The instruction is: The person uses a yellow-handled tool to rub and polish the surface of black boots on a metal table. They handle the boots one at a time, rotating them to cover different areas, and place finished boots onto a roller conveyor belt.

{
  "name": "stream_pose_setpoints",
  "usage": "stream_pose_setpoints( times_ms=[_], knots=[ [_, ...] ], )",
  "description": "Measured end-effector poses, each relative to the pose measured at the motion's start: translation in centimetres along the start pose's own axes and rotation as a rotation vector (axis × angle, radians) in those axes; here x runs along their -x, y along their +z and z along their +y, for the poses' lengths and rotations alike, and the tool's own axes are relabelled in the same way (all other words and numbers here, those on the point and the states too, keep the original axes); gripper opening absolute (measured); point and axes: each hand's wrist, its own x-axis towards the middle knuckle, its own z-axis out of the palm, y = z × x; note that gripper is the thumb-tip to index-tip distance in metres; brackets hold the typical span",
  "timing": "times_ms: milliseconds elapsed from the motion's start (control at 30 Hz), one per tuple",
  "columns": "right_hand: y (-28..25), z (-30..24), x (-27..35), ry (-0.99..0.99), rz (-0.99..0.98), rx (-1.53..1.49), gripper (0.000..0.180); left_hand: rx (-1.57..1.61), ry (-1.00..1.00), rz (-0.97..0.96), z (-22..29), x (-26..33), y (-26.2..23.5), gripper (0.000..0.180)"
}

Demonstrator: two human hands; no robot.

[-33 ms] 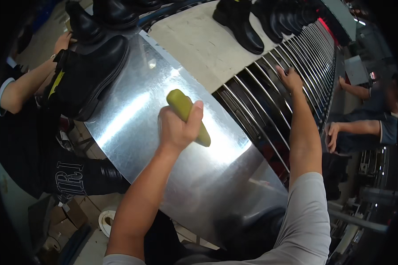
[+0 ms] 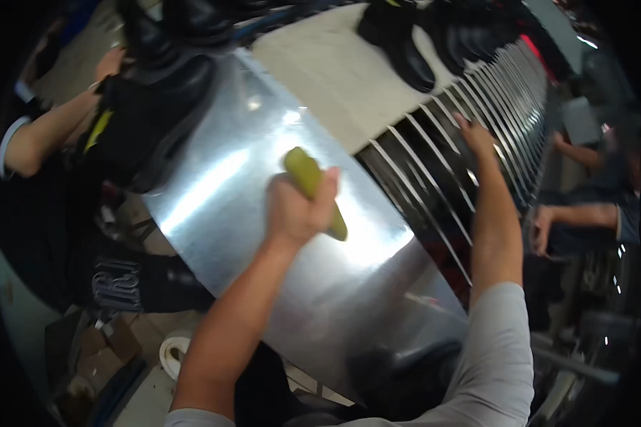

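Note:
My left hand (image 2: 295,213) is closed around an olive-green elongated piece (image 2: 304,173), rounded at its upper end and narrower below; its exact kind I cannot make out. It is held over a shiny metal tabletop (image 2: 214,213). My right hand (image 2: 479,139) reaches out over the metal rollers (image 2: 417,146) of a conveyor, fingers partly spread and slightly blurred, with nothing visible in them. A black boot (image 2: 146,107) with a yellow patch stands at the left end of the metal top, close to another person's arm (image 2: 53,135).
Beyond the metal top lies a cream-coloured board (image 2: 320,71) with a black boot (image 2: 395,46) on it. More black boots (image 2: 459,35) stand in a row by the rollers. Another person's hand (image 2: 543,229) is at the right. A white roll (image 2: 171,356) sits below, at the left.
The whole view has shifted slightly to the right and down in the picture and become more blurred. Both hands keep their poses; the left still grips the green piece.

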Motion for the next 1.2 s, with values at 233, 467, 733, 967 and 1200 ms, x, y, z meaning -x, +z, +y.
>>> stream_pose_setpoints(
  times_ms=[233,467,733,967,1200],
  knots=[
    [2.5,3.7,-1.0,0.031,0.148,-0.06,0.078,-0.295,0.066,-0.04,0.2,-0.3,-0.9,0.048],
    [3.7,2.9,-1.7,0.001,0.142,-0.134,0.047,-0.318,0.087,-0.031,-0.7,-0.3,-1.8,0.037],
    [1.9,0.8,0.0,0.138,0.068,-0.082,0.041,-0.077,0.147,-0.031,-0.2,-0.4,-0.9,0.039],
    [1.4,1.5,1.1,0.151,0.074,-0.079,0.038,-0.072,0.144,-0.042,-0.1,-0.6,-0.6,0.04],
    [2.1,1.0,0.7,0.127,0.146,-0.108,0.038,-0.062,0.146,-0.022,-0.3,-0.9,-0.8,0.038]
  ],
)
